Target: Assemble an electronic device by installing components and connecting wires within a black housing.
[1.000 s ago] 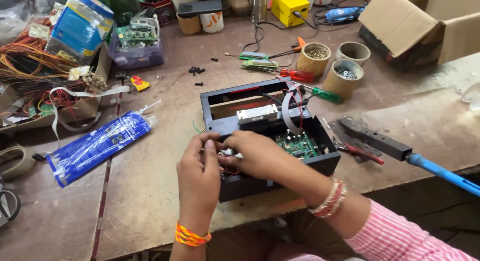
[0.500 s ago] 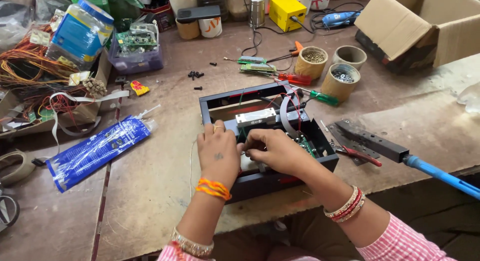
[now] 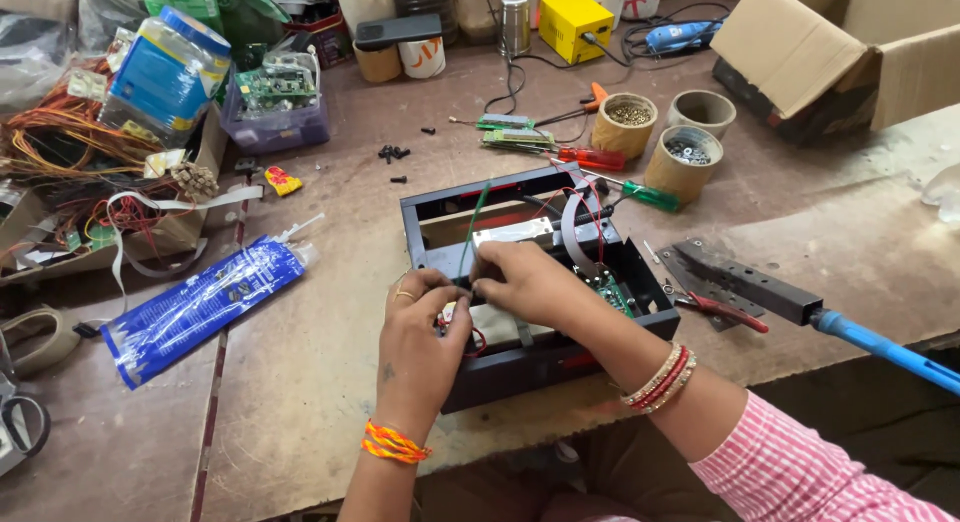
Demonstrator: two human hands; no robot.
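An open black box (image 3: 425, 220) with a green circuit board, a grey ribbon cable and red wires inside sits in the middle of the workbench. My left hand (image 3: 420, 347) rests on the box's near left edge, fingers pinched on small wires and a part inside. My right hand (image 3: 525, 282) reaches in from the right and grips the same small part at the box's near side. The fingers hide what lies between them.
A blue tube (image 3: 200, 307) lies left of the box. Screwdrivers (image 3: 640, 192) and cups of screws (image 3: 685, 162) stand behind it. A black metal bar with a blue handle (image 3: 760, 292) lies to the right. A cardboard box (image 3: 840, 52) and tangled wires (image 3: 70, 142) crowd the far corners.
Both hands have shifted slightly within the near side of the box; my left hand turned from palm-side gripping to resting over the edge. The box has stayed put.
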